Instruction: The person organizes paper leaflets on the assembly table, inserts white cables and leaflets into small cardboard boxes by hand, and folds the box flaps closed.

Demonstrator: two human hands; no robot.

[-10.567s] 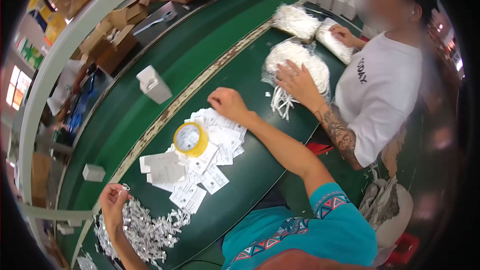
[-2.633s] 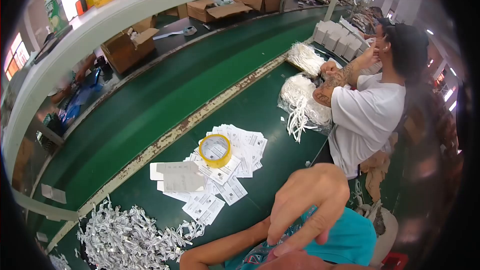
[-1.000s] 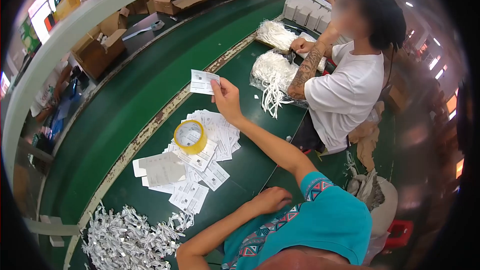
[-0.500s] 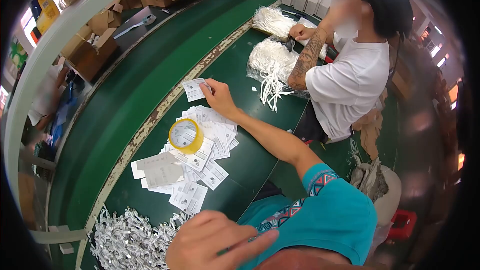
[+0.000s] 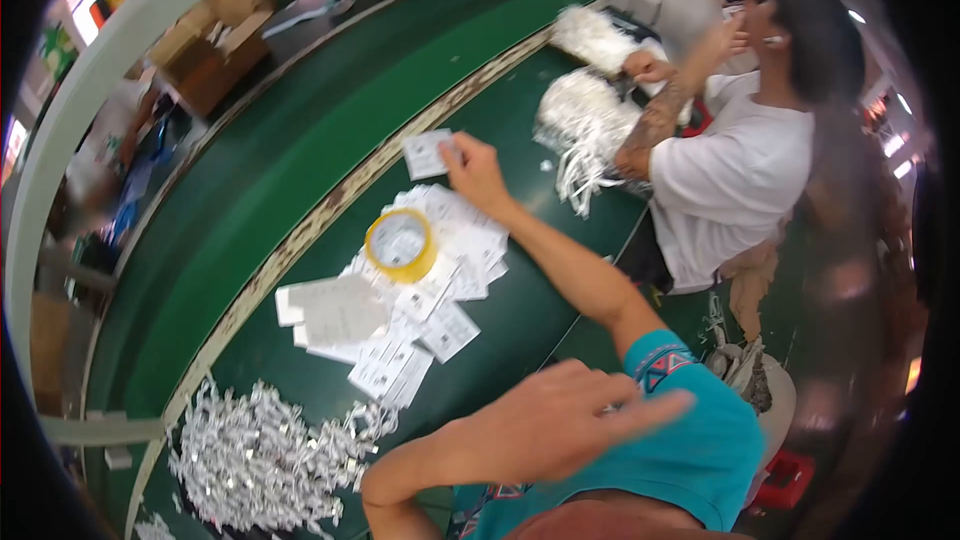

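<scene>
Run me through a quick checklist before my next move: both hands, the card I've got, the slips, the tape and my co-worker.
1. Right hand gripping the printed card: ok.
2. Card print readable: not ok, too blurred.
3. Left hand empty: cannot tell, motion blur.
4. Paper slips neatly stacked: not ok, they lie fanned out and overlapping.
5. Yellow tape roll resting on the slips: ok.
6. Co-worker's arms away from the slips: ok.

Bright, even light here, small white lamps (image 5: 903, 102) glaring at far right; the raised left hand (image 5: 560, 418) smears, print on the white paper card (image 5: 426, 154) blurs, and the fisheye curves everything into black edges.
</scene>
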